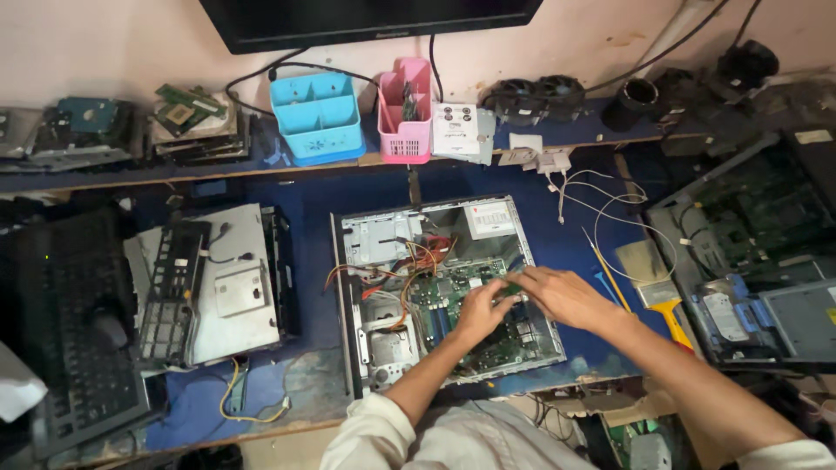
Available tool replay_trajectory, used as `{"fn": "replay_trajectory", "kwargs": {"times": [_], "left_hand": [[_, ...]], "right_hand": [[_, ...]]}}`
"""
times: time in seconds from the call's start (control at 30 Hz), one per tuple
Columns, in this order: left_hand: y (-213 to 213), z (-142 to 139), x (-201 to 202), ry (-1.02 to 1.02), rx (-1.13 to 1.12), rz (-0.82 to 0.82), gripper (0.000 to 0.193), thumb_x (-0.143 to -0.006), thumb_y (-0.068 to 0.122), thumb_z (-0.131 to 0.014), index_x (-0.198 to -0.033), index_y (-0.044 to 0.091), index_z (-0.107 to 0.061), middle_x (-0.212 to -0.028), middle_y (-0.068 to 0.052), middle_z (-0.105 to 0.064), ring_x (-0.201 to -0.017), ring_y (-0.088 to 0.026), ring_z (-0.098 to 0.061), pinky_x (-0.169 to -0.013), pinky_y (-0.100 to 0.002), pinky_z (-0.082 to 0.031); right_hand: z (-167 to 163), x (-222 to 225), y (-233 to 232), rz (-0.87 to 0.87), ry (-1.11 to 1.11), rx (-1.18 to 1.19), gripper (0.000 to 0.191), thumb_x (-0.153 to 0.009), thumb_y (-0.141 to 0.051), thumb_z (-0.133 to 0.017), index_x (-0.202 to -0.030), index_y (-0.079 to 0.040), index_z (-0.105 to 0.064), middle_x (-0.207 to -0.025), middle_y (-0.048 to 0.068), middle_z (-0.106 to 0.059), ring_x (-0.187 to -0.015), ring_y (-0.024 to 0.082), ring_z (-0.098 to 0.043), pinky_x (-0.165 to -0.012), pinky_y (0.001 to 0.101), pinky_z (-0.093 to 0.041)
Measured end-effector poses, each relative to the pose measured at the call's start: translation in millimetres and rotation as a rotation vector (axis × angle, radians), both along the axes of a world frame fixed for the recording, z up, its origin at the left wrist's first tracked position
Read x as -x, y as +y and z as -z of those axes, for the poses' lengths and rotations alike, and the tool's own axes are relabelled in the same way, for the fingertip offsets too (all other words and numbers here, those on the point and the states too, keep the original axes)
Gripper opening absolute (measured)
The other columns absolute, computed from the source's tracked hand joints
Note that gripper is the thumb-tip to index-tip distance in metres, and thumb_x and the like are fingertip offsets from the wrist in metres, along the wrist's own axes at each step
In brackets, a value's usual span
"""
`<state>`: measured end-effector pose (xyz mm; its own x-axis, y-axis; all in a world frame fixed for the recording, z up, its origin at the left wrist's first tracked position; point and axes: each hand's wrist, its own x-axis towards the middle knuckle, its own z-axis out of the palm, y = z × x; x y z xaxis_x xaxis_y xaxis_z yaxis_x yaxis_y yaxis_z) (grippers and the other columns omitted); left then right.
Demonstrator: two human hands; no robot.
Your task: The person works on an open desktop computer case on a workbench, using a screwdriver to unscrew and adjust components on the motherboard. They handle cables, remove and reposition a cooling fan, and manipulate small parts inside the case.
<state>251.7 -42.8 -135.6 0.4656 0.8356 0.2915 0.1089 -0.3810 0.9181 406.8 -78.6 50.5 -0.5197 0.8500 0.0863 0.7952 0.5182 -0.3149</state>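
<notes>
1. The open computer case (444,292) lies flat on the blue table (313,209), right in front of the person.
2. Inside the case is a green board (453,300) with orange and red wires (409,265) beside it.
3. The left hand (482,309) is inside the case, fingers bent down onto the green board. I cannot tell if it pinches anything.
4. The right hand (562,296) is inside the case too, touching the left hand, with its fingers held flat and close together.
5. Right of the case lies a brush with a yellow handle (666,306).
6. Left of the case lies a grey metal cover (231,283), and further left a black keyboard (74,322).
7. Behind the case stand a blue basket (318,117) and a pink basket (405,113).
</notes>
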Motion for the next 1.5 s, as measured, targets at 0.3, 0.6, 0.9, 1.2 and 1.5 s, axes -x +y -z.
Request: {"fn": "replay_trajectory", "kwargs": {"times": [0.3,0.6,0.9,1.2,1.5], "left_hand": [[-11,0,5,0.101,-0.067,0.101,0.052,-0.095,0.026,-0.071,-0.143,0.01,-0.059,-0.138,-0.02,-0.065,-0.123,-0.037,-0.064,-0.104,-0.046,-0.05],[-16,45,53,0.349,0.016,-0.049,0.05,-0.09,0.02,-0.077,-0.137,0.011,-0.061,-0.141,-0.018,-0.06,-0.13,-0.04,-0.056,-0.111,-0.045,-0.045],[-29,48,46,0.857,0.123,0.137,0.115,-0.065,0.042,-0.093,-0.158,0.022,-0.027,-0.159,-0.019,-0.032,-0.138,-0.045,-0.04,-0.11,-0.056,-0.038],[-29,52,23,0.872,-0.033,0.259,0.117,-0.063,0.04,-0.093,-0.158,0.018,-0.028,-0.155,-0.019,-0.037,-0.137,-0.044,-0.04,-0.112,-0.056,-0.036],[-36,71,21,0.854,-0.066,0.215,0.111,-0.064,0.038,-0.09,-0.153,0.001,-0.035,-0.142,-0.018,-0.052,-0.132,-0.038,-0.05,-0.109,-0.045,-0.044]], "right_hand": [[27,-33,0,0.193,-0.239,0.121,0.038,-0.095,-0.038,-0.071,-0.102,-0.003,-0.06,-0.081,0.02,-0.068,-0.079,0.043,-0.067,-0.068,0.052,-0.053],[58,-38,-38,0.366,0.401,-0.036,0.019,-0.106,-0.015,-0.063,-0.12,-0.003,-0.065,-0.114,0.02,-0.072,-0.104,0.033,-0.072,-0.088,0.0378,-0.055],[69,-46,-94,0.438,0.681,-0.001,0.018,-0.111,-0.01,-0.053,-0.127,-0.001,-0.053,-0.118,0.017,-0.07,-0.113,0.029,-0.071,-0.101,0.0378,-0.056],[94,-37,-124,0.48,0.641,-0.013,0.017,-0.105,-0.001,-0.058,-0.121,0.003,-0.057,-0.114,0.018,-0.07,-0.105,0.031,-0.071,-0.093,0.0381,-0.056],[106,-40,-131,0.438,0.637,-0.111,0.017,-0.103,0.002,-0.06,-0.12,0.004,-0.055,-0.114,0.02,-0.07,-0.106,0.034,-0.071,-0.094,0.0401,-0.057]]}}
